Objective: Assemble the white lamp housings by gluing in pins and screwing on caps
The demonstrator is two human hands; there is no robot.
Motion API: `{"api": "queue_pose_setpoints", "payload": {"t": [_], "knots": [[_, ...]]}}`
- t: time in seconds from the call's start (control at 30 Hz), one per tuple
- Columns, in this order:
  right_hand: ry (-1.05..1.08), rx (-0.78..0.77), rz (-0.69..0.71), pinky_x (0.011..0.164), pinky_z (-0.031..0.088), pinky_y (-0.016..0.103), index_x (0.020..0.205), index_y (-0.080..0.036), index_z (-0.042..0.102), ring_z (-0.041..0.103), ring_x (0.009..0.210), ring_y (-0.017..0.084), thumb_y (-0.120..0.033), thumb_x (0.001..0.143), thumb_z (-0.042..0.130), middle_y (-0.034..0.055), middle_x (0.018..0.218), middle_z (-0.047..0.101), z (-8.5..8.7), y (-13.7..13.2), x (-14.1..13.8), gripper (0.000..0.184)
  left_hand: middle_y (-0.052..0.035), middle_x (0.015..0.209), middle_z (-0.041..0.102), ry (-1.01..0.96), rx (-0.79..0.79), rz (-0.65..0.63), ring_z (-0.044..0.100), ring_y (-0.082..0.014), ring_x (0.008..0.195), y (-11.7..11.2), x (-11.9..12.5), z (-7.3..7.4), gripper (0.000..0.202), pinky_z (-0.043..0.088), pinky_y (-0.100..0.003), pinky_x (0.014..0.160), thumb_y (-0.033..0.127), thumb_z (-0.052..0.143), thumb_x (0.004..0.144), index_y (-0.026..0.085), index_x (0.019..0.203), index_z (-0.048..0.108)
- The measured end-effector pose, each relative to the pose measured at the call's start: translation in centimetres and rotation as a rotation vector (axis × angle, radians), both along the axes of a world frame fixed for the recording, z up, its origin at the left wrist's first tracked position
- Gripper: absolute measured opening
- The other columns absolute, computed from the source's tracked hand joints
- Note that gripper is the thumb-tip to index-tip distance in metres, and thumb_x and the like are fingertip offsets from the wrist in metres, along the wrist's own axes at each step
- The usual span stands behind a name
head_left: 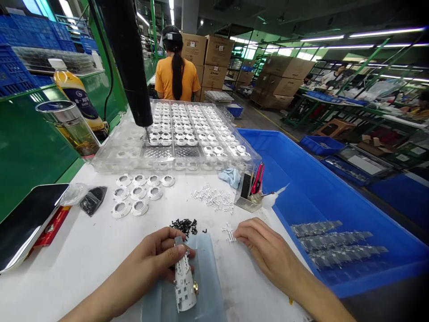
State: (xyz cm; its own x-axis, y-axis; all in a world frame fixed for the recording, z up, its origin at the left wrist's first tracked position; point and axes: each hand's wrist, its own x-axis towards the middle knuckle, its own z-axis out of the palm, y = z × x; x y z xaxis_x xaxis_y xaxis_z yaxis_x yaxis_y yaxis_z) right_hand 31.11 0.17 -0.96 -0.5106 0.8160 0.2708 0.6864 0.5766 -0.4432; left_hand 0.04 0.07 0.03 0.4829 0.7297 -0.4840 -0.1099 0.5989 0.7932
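My left hand (pixel 159 252) grips the top of a white plastic part (pixel 184 279) that lies on a grey-blue mat (pixel 208 273) at the near edge of the white table. My right hand (pixel 264 246) rests flat beside it, its fingertips touching a small white clip (pixel 229 232). A little pile of black screws (pixel 184 225) lies just beyond the mat. Farther back are a scatter of white clips (pixel 214 199) and several white round rings (pixel 139 192).
A clear tray (pixel 127 152) of round parts stands at the back under a black hanging tool (pixel 129 67). A blue bin (pixel 301 188) with grey strips is on the right. A phone (pixel 27 219), bottle (pixel 75 91) and jar (pixel 72 127) are on the left. A person in orange stands beyond.
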Motion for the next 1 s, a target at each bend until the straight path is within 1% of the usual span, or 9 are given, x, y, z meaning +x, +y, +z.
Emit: {"api": "queue_pose_setpoints", "payload": {"t": [0.1,0.33,0.47,0.57,0.63,0.77,0.87,0.93,1.0], "knots": [[0.046,0.026,-0.025,0.08,0.051,0.034,0.116,-0.022,0.053,0.057,0.101,0.019,-0.006,0.103,0.042,0.007,0.107,0.059,-0.2,-0.2,-0.4,0.023,-0.014,0.114,0.074,0.007,0.013,-0.009,0.071,-0.0297,0.099,0.1,0.1,0.1,0.032,0.056,-0.041,0.078,0.042,0.069,0.095,0.018,0.112,0.057],[-0.026,-0.058,0.006,0.072,0.05,0.035,0.109,-0.022,0.055,0.059,0.092,0.019,-0.008,0.103,0.043,0.006,0.102,0.061,-0.4,-1.6,-0.7,0.019,-0.0135,0.114,0.075,0.013,-0.005,-0.003,0.072,-0.0303,0.1,0.1,0.1,0.1,0.031,0.056,-0.04,0.077,0.042,0.07,0.094,0.019,0.11,0.057],[-0.013,-0.081,-0.083,0.081,0.054,0.035,0.118,-0.025,0.056,0.06,0.102,0.019,-0.017,0.104,0.047,0.006,0.111,0.06,0.0,-1.5,-0.5,0.018,-0.0135,0.117,0.074,0.006,0.0,-0.005,0.071,-0.0304,0.102,0.0,-0.2,-0.3,0.033,0.055,-0.041,0.08,0.043,0.068,0.096,0.019,0.115,0.056],[-0.051,-0.094,-0.158,0.091,0.055,0.036,0.13,-0.029,0.056,0.059,0.114,0.021,-0.027,0.104,0.051,0.0061,0.125,0.058,0.1,-0.9,-1.0,0.026,-0.0141,0.117,0.074,0.007,0.005,-0.002,0.071,-0.0312,0.103,0.0,-0.2,-0.4,0.033,0.055,-0.042,0.08,0.042,0.068,0.096,0.019,0.116,0.056],[-0.076,-0.108,-0.166,0.092,0.056,0.036,0.13,-0.03,0.058,0.059,0.116,0.02,-0.03,0.105,0.05,0.0053,0.125,0.059,0.1,-0.5,-1.5,0.026,-0.0141,0.116,0.074,0.003,0.005,-0.004,0.072,-0.0308,0.101,0.0,-0.1,-0.3,0.033,0.055,-0.041,0.079,0.042,0.068,0.095,0.019,0.115,0.056],[-0.057,-0.118,-0.22,0.083,0.059,0.035,0.117,-0.029,0.065,0.065,0.102,0.018,-0.033,0.105,0.05,0.0038,0.113,0.063,-0.1,-0.6,-2.2,0.019,-0.0135,0.113,0.076,0.009,0.005,-0.01,0.071,-0.028,0.1,0.1,0.0,-0.2,0.032,0.054,-0.036,0.076,0.041,0.069,0.095,0.018,0.114,0.056],[-0.061,-0.078,-0.315,0.077,0.061,0.037,0.125,-0.027,0.061,0.067,0.099,0.022,-0.041,0.101,0.056,0.0071,0.117,0.062,0.0,-1.4,-3.0,0.028,-0.013,0.112,0.076,0.035,0.016,-0.011,0.071,-0.0255,0.097,0.2,0.1,-0.2,0.033,0.052,-0.032,0.072,0.041,0.07,0.094,0.018,0.114,0.056],[-0.06,-0.02,-0.297,0.077,0.061,0.037,0.13,-0.026,0.058,0.066,0.103,0.024,-0.039,0.1,0.058,0.0097,0.119,0.062,0.3,-2.0,-3.8,0.033,-0.0127,0.112,0.076,0.031,0.017,-0.006,0.071,-0.0251,0.096,0.2,0.1,-0.2,0.033,0.051,-0.031,0.072,0.041,0.069,0.094,0.018,0.114,0.056],[-0.044,0.036,-0.179,0.08,0.061,0.039,0.128,-0.024,0.06,0.063,0.107,0.026,-0.029,0.101,0.057,0.0112,0.117,0.063,0.6,-2.5,-4.9,0.028,-0.0125,0.111,0.077,0.028,0.018,-0.001,0.071,-0.0251,0.097,0.1,0.1,0.0,0.033,0.052,-0.032,0.073,0.041,0.069,0.094,0.018,0.115,0.056]]}}
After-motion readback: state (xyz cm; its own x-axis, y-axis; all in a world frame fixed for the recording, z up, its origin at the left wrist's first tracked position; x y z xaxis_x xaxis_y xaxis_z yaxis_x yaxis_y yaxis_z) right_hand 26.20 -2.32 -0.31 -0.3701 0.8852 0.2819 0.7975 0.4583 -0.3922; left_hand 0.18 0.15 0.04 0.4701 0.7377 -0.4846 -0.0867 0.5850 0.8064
